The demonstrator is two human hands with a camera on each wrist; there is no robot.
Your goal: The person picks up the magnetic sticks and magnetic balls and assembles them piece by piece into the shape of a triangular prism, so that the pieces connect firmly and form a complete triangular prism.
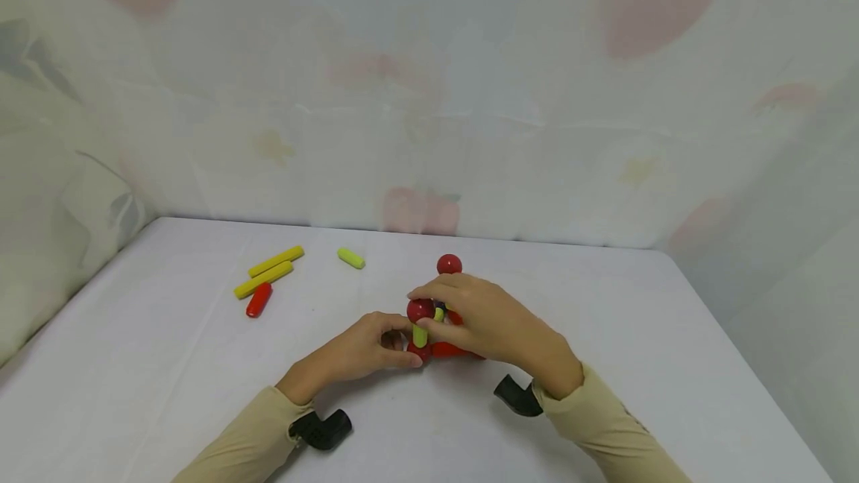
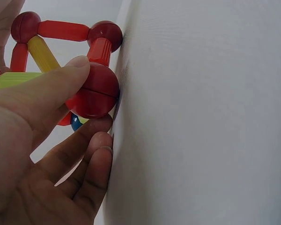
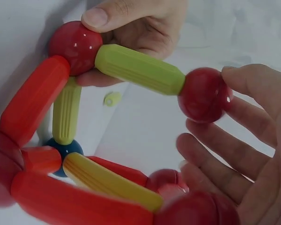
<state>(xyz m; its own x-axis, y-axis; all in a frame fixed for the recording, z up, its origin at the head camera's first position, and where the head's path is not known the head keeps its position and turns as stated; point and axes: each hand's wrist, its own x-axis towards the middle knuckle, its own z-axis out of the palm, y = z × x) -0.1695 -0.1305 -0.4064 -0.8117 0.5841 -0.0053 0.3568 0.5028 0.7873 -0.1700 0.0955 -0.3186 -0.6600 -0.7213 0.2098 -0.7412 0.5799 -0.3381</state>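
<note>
A structure of red balls and coloured rods stands on the table in front of me. My left hand (image 1: 362,349) pinches a low corner red ball (image 3: 75,48) between thumb and fingers. From that ball a light-green rod (image 3: 140,69) runs up to another red ball (image 3: 203,95), which my right hand (image 1: 493,319) holds between thumb and fingertips. Red rods (image 3: 35,101), a second green rod (image 3: 67,112), a yellow rod (image 3: 110,180) and a dark blue ball (image 3: 63,154) form the frame around them. In the head view my right hand hides much of the structure.
Two yellow rods (image 1: 264,279) and a short red rod (image 1: 259,300) lie on the white table (image 1: 168,364) at the left. A short green rod (image 1: 351,258) lies farther back. Patterned cloth (image 1: 429,95) hangs behind the table.
</note>
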